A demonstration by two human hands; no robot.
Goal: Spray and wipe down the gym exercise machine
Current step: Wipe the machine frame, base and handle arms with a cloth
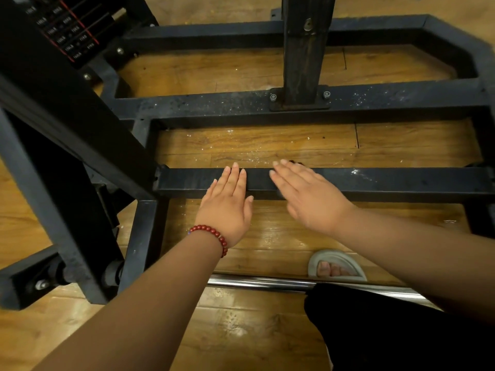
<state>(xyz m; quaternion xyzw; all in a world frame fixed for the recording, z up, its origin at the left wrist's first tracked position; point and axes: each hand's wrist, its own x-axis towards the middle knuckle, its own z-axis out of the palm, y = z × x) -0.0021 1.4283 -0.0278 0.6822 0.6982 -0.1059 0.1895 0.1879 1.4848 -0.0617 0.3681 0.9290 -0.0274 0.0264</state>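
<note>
Low on the wooden floor (254, 145), across the near crossbar (388, 182) of the gym machine (80, 135), we have both hands flat and empty. The left hand (227, 207) lays straight fingers on the bar's top. The right hand (308, 199) is spread just beside it, blurred, so we cannot tell if it touches. No bottle or cloth shows. White flecks dot the farther bar (214, 103) — spraying looks started, wiping mostly left.
</note>
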